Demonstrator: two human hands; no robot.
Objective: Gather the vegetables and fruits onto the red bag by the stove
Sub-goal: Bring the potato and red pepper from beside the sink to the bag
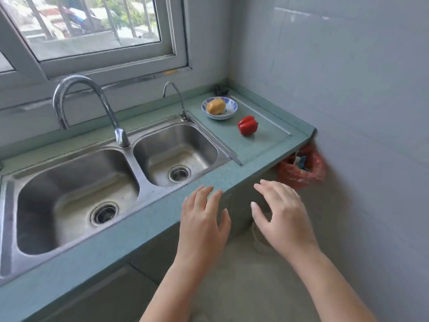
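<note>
Both hands, left hand and right hand, are spread open and empty, nearer than the sink. Red pepper sits right of the sink on the surface; looks light, glossy, probably slippery, so I'd cup its whole body.

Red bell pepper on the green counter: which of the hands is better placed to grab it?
Probably the right hand: open, empty, and nearer the red bell pepper than the left hand.

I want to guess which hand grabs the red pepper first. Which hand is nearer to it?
Right. The right hand hovers open past the counter's front edge, almost straight below the red pepper in the picture. The left hand, also open, is farther left, near the sink.
</note>
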